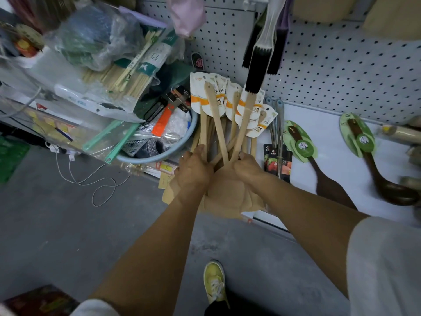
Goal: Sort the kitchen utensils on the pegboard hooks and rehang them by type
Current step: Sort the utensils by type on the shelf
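Both of my hands grip one bundle of light wooden spatulas with white and orange card labels. My left hand is curled round the handles on the left side. My right hand holds them on the right. The spatula blades hang down below my hands and the labelled handle ends fan upward. The white pegboard stands behind. Black brushes hang from it just above the bundle. Two dark wooden spoons with green labels lie on the white shelf to the right.
A blue basin of mixed utensils sits left of the bundle. Bagged chopsticks and plastic bags pile up behind it. Packaged metal whisks lie right of my hands. White cables trail on the grey floor. My yellow shoe is below.
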Demonstrator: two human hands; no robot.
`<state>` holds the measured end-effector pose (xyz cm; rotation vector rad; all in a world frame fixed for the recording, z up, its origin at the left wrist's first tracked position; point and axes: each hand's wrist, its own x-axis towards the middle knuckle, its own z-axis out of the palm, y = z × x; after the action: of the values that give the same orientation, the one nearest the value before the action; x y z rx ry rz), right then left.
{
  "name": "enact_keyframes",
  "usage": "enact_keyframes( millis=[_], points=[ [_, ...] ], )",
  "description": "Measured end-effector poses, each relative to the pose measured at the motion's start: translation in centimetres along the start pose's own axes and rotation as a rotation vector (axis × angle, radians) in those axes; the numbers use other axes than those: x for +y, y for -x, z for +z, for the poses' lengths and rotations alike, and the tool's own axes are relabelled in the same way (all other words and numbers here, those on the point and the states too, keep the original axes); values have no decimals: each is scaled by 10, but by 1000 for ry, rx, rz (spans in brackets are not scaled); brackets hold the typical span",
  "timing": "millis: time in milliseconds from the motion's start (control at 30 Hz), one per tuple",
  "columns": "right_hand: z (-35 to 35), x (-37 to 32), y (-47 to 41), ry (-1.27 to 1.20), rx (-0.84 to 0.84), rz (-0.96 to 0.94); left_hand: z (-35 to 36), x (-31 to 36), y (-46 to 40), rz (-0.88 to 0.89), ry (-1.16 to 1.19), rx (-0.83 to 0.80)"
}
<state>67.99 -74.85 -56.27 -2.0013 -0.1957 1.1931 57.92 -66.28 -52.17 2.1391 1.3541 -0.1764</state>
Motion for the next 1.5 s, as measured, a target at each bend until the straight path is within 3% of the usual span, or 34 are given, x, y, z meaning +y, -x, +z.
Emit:
enact_keyframes(
  millis=[267,433,967,1367,1500],
  points=[
    [-5,5,5,-19,36,-18,3,6,11,38,27,119],
    [-17,7,14,4,4,-45,10,18,15,125,89,103],
    [-38,31,18,-8,-60,-33,47,35,27,153,251,47],
    [-46,42,15,5,-32,-52,55,48,35,141,278,-10],
    [-55,45,19,-36,48,-83,62,53,37,149,306,-22]
  ],
)
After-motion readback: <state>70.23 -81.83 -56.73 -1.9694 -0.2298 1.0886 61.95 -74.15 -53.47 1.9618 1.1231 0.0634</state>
